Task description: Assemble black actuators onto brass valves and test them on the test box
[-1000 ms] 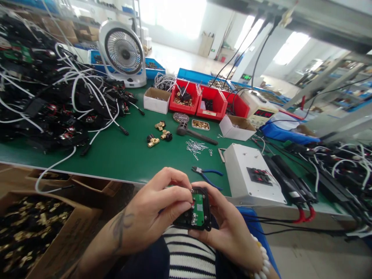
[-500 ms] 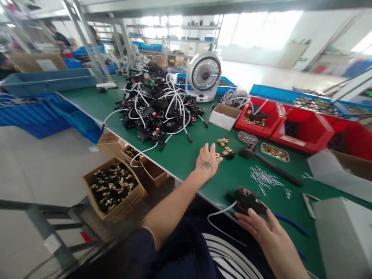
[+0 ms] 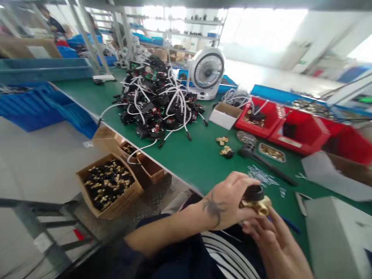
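Observation:
In front of my body, my left hand [image 3: 225, 199] is closed around a brass valve body [image 3: 263, 205] with a black round cap [image 3: 253, 192] on top. Just below it, my right hand [image 3: 271, 238] has its fingers curled beneath the valve; whatever they grip is covered by the hands. The black housing with the white cable cannot be made out now. Farther back on the green table lie a brass fitting [image 3: 222, 140] and another brass valve with a black cap [image 3: 226, 151]. A rubber mallet [image 3: 269, 166] rests to their right.
A heap of black housings with white cables [image 3: 154, 104] covers the table's middle, beside a white fan [image 3: 207, 73]. Red bins [image 3: 299, 133] line the back right. White clips [image 3: 261, 176] lie near a grey box [image 3: 337, 232]. A carton of brass valves [image 3: 109, 186] stands lower left.
My left hand has come back from the brass fittings toward my right hand, bringing a brass valve with it. My right hand's fingers have curled under it, and the black housing has gone from sight.

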Demonstrator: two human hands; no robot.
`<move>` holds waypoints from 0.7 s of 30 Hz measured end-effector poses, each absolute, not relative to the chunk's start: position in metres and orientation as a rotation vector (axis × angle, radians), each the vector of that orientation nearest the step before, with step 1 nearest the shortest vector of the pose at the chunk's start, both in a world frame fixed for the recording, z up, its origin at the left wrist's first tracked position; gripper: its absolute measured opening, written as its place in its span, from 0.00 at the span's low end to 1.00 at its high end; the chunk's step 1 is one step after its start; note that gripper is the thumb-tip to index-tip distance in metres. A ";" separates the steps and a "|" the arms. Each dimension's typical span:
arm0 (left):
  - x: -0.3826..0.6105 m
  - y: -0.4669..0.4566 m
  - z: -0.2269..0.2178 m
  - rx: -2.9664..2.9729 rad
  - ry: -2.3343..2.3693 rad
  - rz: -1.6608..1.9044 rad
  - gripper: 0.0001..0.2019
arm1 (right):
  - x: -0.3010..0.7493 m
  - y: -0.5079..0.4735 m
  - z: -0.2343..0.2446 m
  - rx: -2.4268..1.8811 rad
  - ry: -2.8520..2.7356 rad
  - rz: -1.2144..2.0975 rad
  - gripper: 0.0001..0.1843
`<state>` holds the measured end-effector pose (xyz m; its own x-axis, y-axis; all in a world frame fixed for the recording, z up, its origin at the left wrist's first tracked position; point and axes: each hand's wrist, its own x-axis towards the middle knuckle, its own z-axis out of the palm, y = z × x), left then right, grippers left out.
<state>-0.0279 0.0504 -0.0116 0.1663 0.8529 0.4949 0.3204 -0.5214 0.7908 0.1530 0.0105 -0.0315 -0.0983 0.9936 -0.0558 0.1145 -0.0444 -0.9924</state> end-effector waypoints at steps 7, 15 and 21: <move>-0.026 0.024 -0.016 2.074 0.965 1.165 0.32 | 0.134 0.003 -0.009 -0.970 -1.092 1.384 0.16; -0.009 0.031 -0.028 2.458 1.597 0.454 0.27 | 0.149 -0.020 0.009 -0.805 -1.116 1.402 0.23; 0.006 0.051 -0.034 2.398 1.684 0.389 0.23 | 0.149 -0.030 0.021 -0.719 -1.158 1.400 0.23</move>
<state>0.0059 0.0508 -0.0336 0.3219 0.9408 0.1065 0.8922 -0.3391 0.2984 0.1489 -0.0297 0.0209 -0.1878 0.9641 0.1880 -0.3651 0.1092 -0.9246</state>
